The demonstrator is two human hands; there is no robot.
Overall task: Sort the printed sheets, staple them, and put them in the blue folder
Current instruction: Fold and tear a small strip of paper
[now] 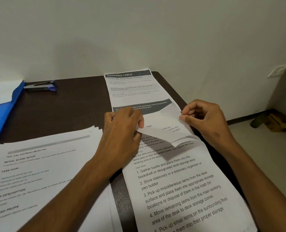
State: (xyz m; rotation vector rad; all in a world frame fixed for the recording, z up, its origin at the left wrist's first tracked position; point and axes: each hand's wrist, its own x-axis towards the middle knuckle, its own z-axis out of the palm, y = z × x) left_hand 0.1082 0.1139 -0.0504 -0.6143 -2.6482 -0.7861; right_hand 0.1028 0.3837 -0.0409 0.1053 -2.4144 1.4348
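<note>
My left hand (122, 129) pinches the left edge of a thin printed sheet (162, 131), my right hand (204, 119) its right corner; both grips are clamped on the paper, whose top curls over limply. It lies on another sheet (180, 190) on the dark matte counter (75, 108). A fanned paper stack (43, 173) sits left; the glossy blue folder (3, 111) and metal stapler (40, 87) lie far left.

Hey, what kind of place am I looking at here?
Probably a home or small office desk set against a wall: a dark table holding printed sheets, a stapler and a blue folder.
</note>
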